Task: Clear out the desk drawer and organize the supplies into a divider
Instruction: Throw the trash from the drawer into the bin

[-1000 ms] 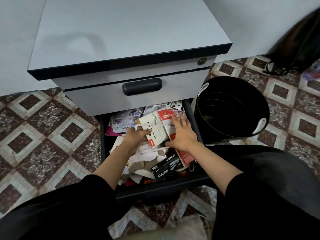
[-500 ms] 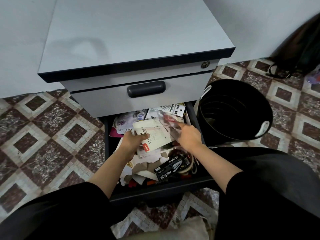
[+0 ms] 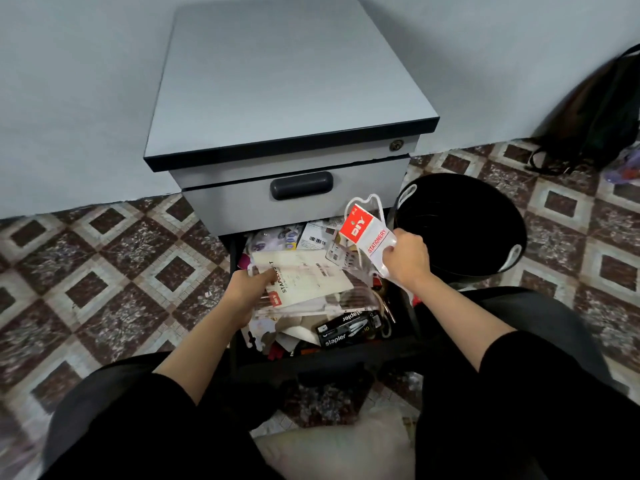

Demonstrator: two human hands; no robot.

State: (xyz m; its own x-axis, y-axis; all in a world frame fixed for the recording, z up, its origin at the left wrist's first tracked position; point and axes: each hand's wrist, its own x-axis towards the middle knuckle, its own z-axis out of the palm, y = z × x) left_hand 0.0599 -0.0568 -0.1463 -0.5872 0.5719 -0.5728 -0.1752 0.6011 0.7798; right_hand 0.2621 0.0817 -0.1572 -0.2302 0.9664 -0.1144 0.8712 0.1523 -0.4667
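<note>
clearing step. right hand [image 3: 407, 259] pinches a red stationery packet [image 3: 367, 233], held above the open drawer [image 3: 232, 306] just beside the black bin [image 3: 460, 230]; left hand [image 3: 247, 292] grips a pale stapler-set card [image 3: 304, 282] atop the clutter inside. next, probably: carry both out for sorting; no divider in view.

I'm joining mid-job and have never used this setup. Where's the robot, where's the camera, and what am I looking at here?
There is no robot: these are a person's two bare hands, filmed by one camera worn on their head, looking forward and down. In front stands a grey cabinet. Its lower drawer is open and crammed with packaging, paper scraps and a black stapler box. The left hand grips a cream stapler-set pack in the drawer. The right hand pinches a red-and-white DIY stationery pack above the drawer, beside a black bin.
</note>
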